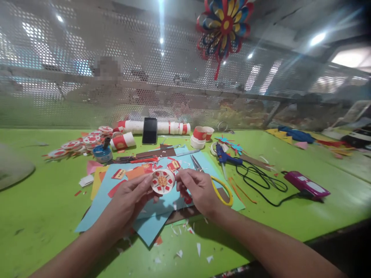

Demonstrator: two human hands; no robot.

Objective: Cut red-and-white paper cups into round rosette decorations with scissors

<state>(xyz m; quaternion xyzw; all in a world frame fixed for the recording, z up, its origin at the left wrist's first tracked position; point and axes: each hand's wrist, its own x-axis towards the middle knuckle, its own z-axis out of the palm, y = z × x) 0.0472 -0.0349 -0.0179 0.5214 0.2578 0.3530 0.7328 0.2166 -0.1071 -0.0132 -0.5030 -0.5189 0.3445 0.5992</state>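
A round white paper disc (162,182), with a gold pattern in its centre and red pieces set around it, is held up over light blue paper sheets (121,208). My left hand (131,195) pinches it at the left edge. At the opposite edge, the closed fingertips of my right hand (198,189) grip the rim. Scissors with yellow handles (228,195) lie partly under my right hand, their blades pointing away. Red and gold paper scraps (118,174) are scattered on the sheets just beyond the disc.
Behind are a phone (150,131), a row of stacked paper cups (136,127) and cut cups (199,136). Finished-looking discs (92,139) and a blue jar (102,153) stand left. Right lie a blue glue gun (224,155), its black cord and a purple box (306,185). A perforated screen rises behind.
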